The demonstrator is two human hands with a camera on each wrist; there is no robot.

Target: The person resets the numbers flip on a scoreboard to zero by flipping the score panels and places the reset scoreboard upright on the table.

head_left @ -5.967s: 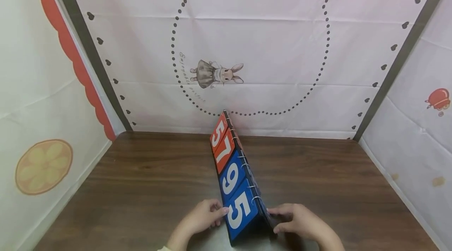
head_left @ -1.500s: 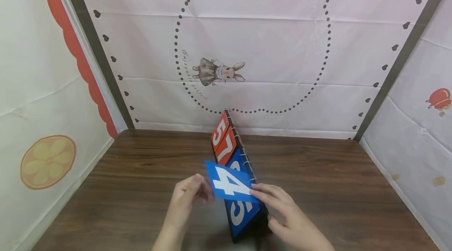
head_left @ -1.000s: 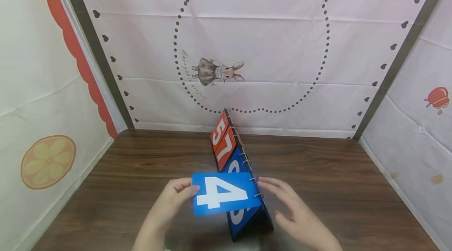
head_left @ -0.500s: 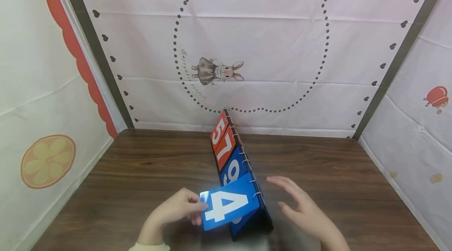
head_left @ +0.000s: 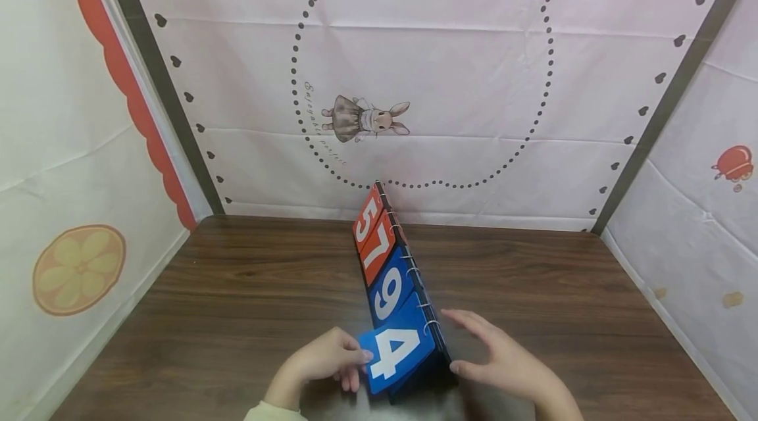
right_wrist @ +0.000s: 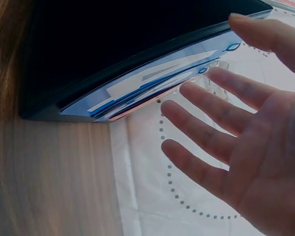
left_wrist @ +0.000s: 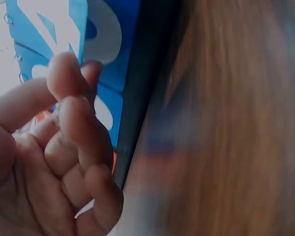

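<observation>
The left hand [head_left: 331, 358] pinches the free end of the blue 4 card [head_left: 393, 350]. Rings [head_left: 432, 325] hold the card to the tent-shaped number board [right_wrist: 123, 39]. The right hand [head_left: 506, 356], fingers spread wide, is on the board's other side. The board's far end, with red cards [head_left: 377, 250], is near the tabletop's [head_left: 533, 276] back edge.

left hand [head_left: 326, 356]: bare | sleeve [head_left: 274, 413]: pale yellow, on near side of left hand | right hand [head_left: 496, 356]: bare, 4 fingers [right_wrist: 201, 129], 1 thumb [right_wrist: 266, 35]
</observation>
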